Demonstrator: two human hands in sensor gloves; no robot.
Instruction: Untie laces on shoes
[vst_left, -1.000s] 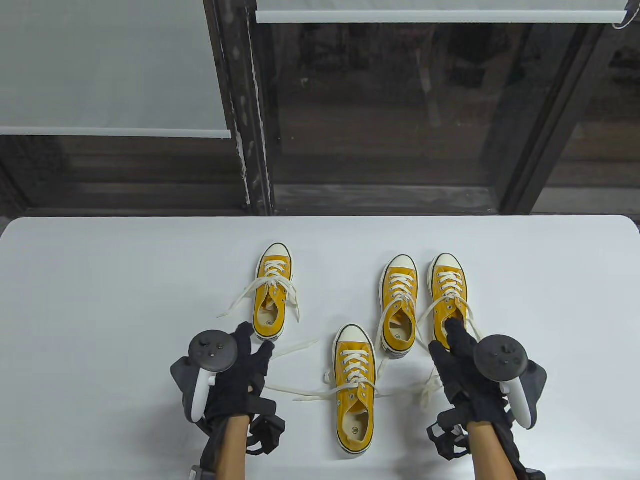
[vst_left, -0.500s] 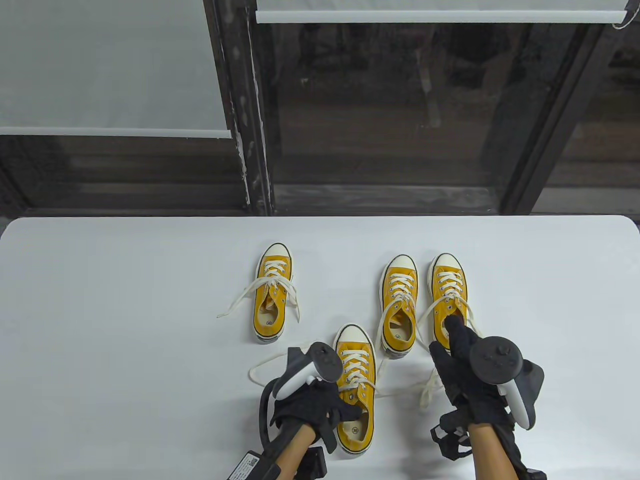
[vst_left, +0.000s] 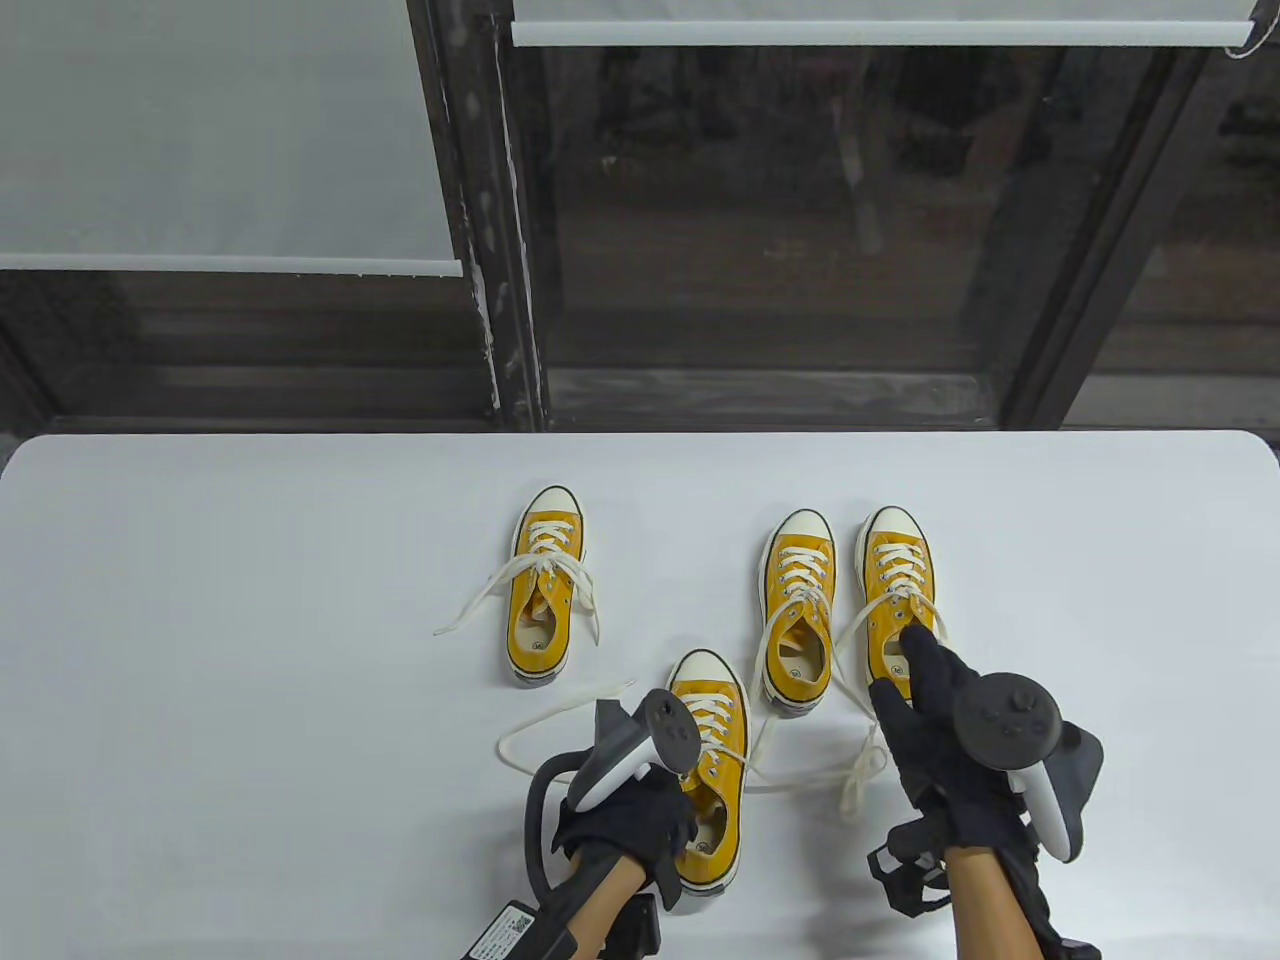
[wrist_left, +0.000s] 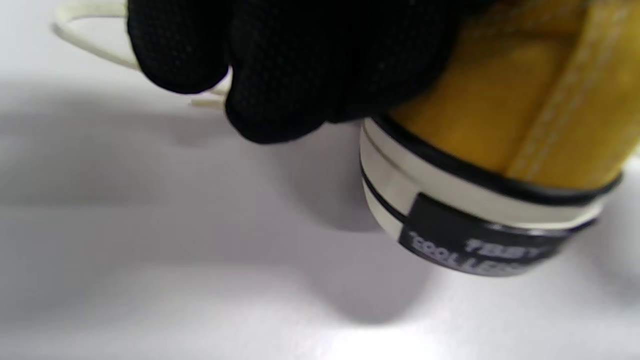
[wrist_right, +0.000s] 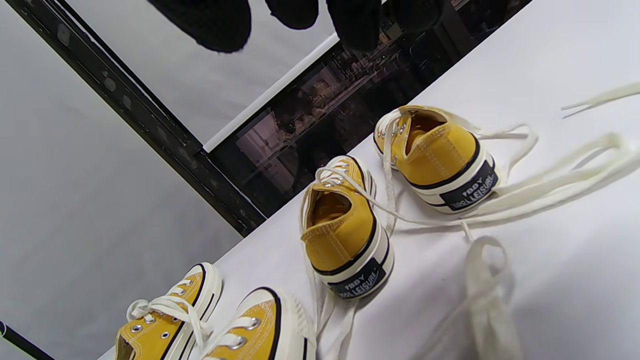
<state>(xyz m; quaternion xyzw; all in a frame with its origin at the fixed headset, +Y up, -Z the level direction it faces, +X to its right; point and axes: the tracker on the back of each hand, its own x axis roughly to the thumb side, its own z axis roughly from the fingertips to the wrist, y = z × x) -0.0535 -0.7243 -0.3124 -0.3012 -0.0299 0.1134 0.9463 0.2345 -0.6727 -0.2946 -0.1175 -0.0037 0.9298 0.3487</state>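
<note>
At the near edge of the white table (vst_left: 250, 560), the left hand (vst_left: 630, 825) in its black sensor glove grips the heel end of the nearest yellow canvas low-top sneaker (vst_left: 712, 760), fingers (wrist_left: 280, 75) curled over the heel collar. That shoe's long axis runs away from the person, white toe cap pointing toward the window, tilted slightly right. Its cream laces (vst_left: 560, 725) lie loose, looping left and trailing right on the table. The right hand (vst_left: 940, 730) hangs with fingers spread apart, gripping nothing, over the heel of the rightmost yellow sneaker (vst_left: 897, 590). Half a second ago the left hand lay farther forward along the shoe; it has slid back to the heel, and the right hand has shifted slightly.
</note>
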